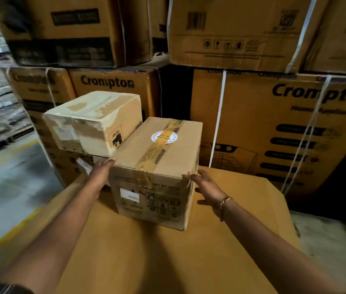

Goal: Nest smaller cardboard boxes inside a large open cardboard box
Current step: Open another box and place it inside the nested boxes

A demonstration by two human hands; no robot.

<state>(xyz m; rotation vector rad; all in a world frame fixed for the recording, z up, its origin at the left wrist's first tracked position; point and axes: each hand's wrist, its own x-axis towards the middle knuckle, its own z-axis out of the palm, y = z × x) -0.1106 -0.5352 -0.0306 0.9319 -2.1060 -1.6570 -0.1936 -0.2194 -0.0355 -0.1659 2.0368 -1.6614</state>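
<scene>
Across the top and right of the frame I see stacked Crompton cartons (273, 128). Below them, a broad flat cardboard surface (146, 251) fills the lower centre. On it stands the taped brown box (157, 170), mid-frame, with a paler box (91, 122) just behind at its upper left. My left hand (101, 177) lies flat against its left side; my right hand (207, 188), fingers spread, sits beside its right edge, contact unclear.

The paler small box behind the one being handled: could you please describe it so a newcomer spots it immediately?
Start at the stacked Crompton cartons along the back. In front of them, left of the brown taped box, sits the pale box. Its cream, scuffed surface and missing round white seal set it apart.
</scene>
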